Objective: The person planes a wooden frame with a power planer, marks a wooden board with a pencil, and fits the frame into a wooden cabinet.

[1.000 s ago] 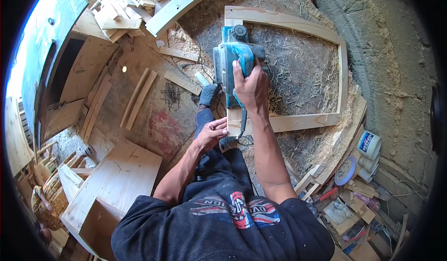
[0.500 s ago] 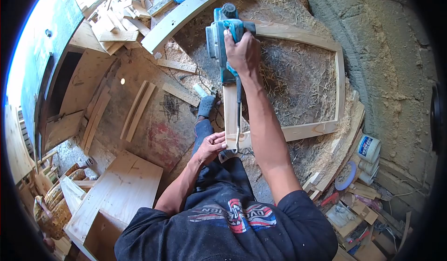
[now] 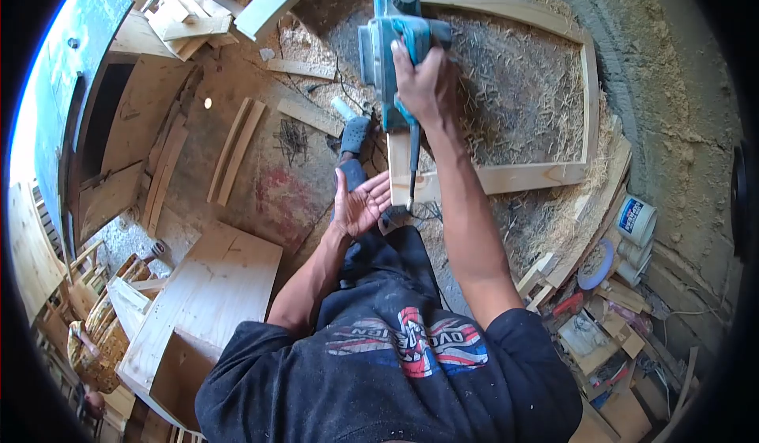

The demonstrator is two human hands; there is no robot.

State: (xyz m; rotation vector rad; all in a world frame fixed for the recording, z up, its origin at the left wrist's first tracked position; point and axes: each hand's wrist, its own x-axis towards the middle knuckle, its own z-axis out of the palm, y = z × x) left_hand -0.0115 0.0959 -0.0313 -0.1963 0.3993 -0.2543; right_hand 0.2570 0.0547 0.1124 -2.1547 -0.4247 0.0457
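Observation:
My right hand point(image 3: 425, 79) is wrapped round the handle of a teal electric planer point(image 3: 391, 71). The planer rests lengthwise over the left rail of a pale wooden frame point(image 3: 587, 95), and its cord runs back along that rail. Beside the rail's near end, my left hand point(image 3: 364, 204) is open, palm turned up, fingers stretched toward the wood with the tips right at its edge. Part of the left rail is hidden under the planer.
Wood shavings point(image 3: 506, 95) cover the work surface inside the frame. A curved board point(image 3: 285, 0) lies at the upper left, with offcuts point(image 3: 190, 16) heaped behind it. Wooden strips point(image 3: 237, 154) lie on the floor, a wooden box point(image 3: 209, 293) at lower left, a white bucket point(image 3: 635, 220) at right.
My left hand has loosened from the rail's near end and turned palm up with its fingers spread. The right hand still grips the planer over the same rail; the whole view has shifted slightly.

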